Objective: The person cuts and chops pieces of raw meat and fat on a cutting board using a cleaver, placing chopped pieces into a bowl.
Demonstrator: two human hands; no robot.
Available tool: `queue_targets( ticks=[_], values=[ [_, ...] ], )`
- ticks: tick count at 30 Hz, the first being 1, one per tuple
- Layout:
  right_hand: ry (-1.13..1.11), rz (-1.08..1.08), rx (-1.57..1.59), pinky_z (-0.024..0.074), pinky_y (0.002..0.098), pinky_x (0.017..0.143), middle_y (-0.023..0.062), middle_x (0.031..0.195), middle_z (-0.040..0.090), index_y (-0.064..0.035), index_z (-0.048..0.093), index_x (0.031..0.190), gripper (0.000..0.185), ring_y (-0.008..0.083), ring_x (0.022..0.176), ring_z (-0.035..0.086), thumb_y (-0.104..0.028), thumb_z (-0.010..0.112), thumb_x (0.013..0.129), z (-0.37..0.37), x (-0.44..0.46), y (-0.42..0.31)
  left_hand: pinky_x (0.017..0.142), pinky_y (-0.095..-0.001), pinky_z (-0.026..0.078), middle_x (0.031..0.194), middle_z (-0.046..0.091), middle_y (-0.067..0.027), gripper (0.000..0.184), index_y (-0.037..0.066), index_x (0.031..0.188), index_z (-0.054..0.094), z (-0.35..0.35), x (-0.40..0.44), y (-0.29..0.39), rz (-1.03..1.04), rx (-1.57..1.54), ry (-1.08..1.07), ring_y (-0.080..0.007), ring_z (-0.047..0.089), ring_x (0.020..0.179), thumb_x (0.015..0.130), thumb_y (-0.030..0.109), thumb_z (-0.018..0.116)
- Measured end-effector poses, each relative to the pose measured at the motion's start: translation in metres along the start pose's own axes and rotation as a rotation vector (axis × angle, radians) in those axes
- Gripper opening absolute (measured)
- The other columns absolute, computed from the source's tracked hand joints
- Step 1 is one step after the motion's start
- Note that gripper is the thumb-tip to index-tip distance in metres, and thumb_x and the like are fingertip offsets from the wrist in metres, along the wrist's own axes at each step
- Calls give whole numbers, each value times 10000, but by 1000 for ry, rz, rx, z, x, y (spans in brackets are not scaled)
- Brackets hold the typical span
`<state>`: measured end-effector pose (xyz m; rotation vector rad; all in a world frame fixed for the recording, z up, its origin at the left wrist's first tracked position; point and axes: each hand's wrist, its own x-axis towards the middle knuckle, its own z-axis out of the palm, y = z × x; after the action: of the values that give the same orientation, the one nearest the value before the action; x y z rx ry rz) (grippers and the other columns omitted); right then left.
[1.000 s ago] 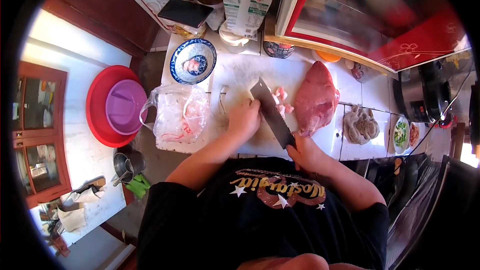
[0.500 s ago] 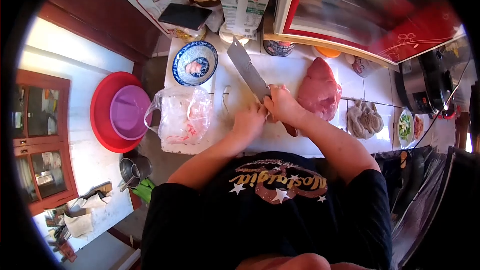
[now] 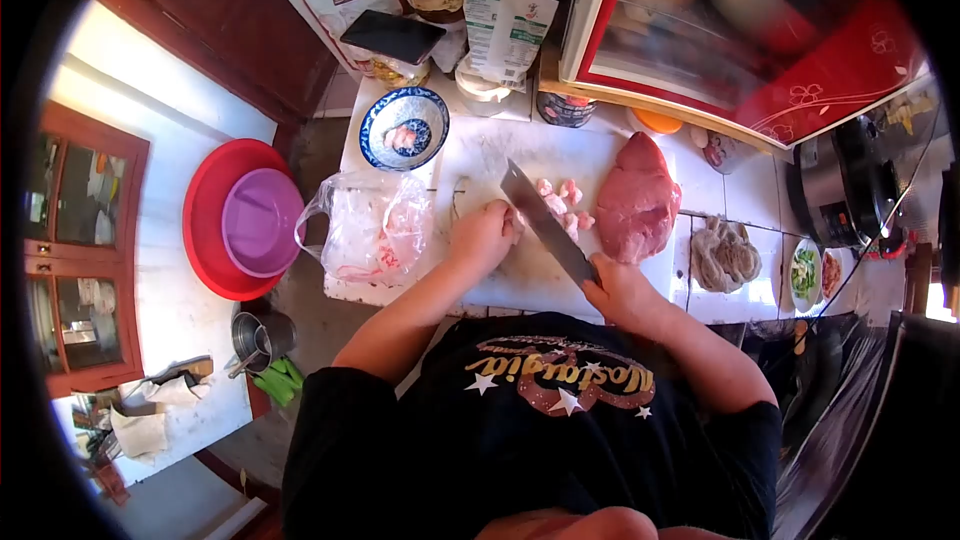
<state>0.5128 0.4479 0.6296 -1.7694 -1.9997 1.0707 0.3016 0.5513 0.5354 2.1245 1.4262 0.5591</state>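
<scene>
White tiles (image 3: 755, 180) cover the counter across the middle of the frame. On it lies a pale board (image 3: 485, 155), with a bag (image 3: 360, 230) to its left and a rag (image 3: 725, 255) to its right. Near the centre of the frame, small pink pieces (image 3: 562, 205) sit in a loose cluster on the board, just beside the cleaver (image 3: 550, 225); a large slab of meat (image 3: 638, 190) lies to their right. A bowl (image 3: 370, 140) left of upper centre holds more bits.

For clean cutting, the left fingertips are best tucked back with the knuckles toward the blade, the piece held flat, and the cleaver drawn through in one smooth stroke rather than pressed down. Soft meat will probably slide, so steadiness should matter more than force.

The right hand (image 3: 622, 290) is wrapped round the lower end of the cleaver, at the handle, the blade slanting toward the upper left. The left hand (image 3: 485, 237) has its fingers bent close together near the blade's left side; whether they pinch a piece, I cannot tell.
</scene>
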Motion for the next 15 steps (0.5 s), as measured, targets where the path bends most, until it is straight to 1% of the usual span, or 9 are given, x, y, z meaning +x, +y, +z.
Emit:
queue_targets(
  ticks=[3,5,7,9,10,12,13,14,15],
  values=[
    [-82,73,-87,476,521,616,264,694,594,30,472,911,214,446,662,595,-163,523,834,6,-4,0,633,-450,486,781,635,-139,132,57,835,583,2,-1,1,39,-29,8,-352,614,708,815,173,524],
    [-92,147,-117,469,510,650,274,732,588,33,467,917,222,451,702,590,-170,514,840,16,4,4,625,-446,487,763,629,-137,123,64,820,590,0,-1,6,68,-19,-66,-346,613,706,802,175,541],
    [-75,180,-83,473,511,660,284,736,590,40,470,933,231,451,707,591,-168,508,840,26,30,2,620,-440,486,765,627,-128,114,74,827,597,4,-5,7,71,24,-52,-343,610,698,797,178,558],
    [-41,196,-57,477,511,669,294,741,591,46,473,949,240,452,711,592,-166,503,841,37,63,10,639,-435,487,788,634,-114,102,82,826,597,4,-6,5,187,81,-135,-332,613,718,800,176,566],
    [-1,108,-106,487,496,632,285,730,597,52,474,972,257,427,661,601,-171,495,846,46,81,19,658,-434,486,842,637,-110,121,71,850,598,5,-14,13,188,63,-146,-322,617,769,804,181,579],
    [53,12,-156,496,481,595,277,719,602,59,476,994,274,402,610,609,-175,488,851,41,88,13,670,-413,490,876,638,-115,137,68,898,604,2,-22,18,203,31,-157,-305,621,791,818,178,580],
    [10,111,35,495,445,539,238,693,599,59,476,997,268,348,552,606,-168,489,854,33,84,11,681,-392,494,910,639,-120,160,66,945,609,-1,-21,20,210,-10,-177,-288,626,812,831,174,581],
    [-13,153,124,495,428,511,218,680,598,59,476,999,265,320,523,604,-164,489,855,26,79,9,681,-392,494,910,639,-120,160,66,945,609,-3,-17,17,220,-7,-167,-288,626,812,831,174,581],
    [-33,199,212,494,410,483,199,667,597,59,476,1000,262,293,494,603,-160,490,856,19,74,8,693,-367,494,937,638,-126,198,64,1014,596,-4,-13,9,85,-231,-208,-272,628,818,848,172,578]
  ],
)
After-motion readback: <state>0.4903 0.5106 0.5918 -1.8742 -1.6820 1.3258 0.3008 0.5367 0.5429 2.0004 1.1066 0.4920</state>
